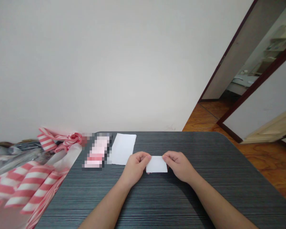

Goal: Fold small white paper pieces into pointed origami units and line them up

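Facing a pale wall point(121, 70), a dark table point(219, 181) lies beneath held paper point(156, 164).

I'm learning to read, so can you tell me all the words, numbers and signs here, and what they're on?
There are none I can read.
Small paper, between the left hand and right hand: no writing shows.
Big paper: no writing shows.
Pinkish thing: covered by blurry squares, so I can't tell.
Back room: too blurred to tell.
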`<state>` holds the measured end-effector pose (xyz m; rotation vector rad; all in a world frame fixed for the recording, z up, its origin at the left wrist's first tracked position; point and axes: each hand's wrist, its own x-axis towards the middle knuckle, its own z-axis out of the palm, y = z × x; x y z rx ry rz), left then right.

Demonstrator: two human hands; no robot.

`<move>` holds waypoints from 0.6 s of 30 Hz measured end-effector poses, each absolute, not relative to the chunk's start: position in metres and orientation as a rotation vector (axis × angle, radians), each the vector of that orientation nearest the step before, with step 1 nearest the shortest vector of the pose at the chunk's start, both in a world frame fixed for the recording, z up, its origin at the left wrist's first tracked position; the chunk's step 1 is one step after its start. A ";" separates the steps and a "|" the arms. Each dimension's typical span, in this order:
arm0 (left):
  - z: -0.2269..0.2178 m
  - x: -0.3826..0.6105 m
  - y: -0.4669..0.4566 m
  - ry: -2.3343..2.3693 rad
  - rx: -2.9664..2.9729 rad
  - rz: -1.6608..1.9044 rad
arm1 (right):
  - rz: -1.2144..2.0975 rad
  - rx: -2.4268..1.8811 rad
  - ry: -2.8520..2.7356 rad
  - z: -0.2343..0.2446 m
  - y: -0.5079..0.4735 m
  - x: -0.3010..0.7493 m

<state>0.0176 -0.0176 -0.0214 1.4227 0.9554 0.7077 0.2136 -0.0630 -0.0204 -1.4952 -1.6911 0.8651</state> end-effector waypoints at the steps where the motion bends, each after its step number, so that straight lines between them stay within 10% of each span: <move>1: -0.021 0.018 -0.018 0.936 1.404 0.702 | 0.867 -1.496 -1.672 -0.021 -0.063 0.214; 18: -0.019 0.019 -0.021 0.856 1.423 0.654 | 1.045 -1.381 -1.625 -0.026 -0.062 0.211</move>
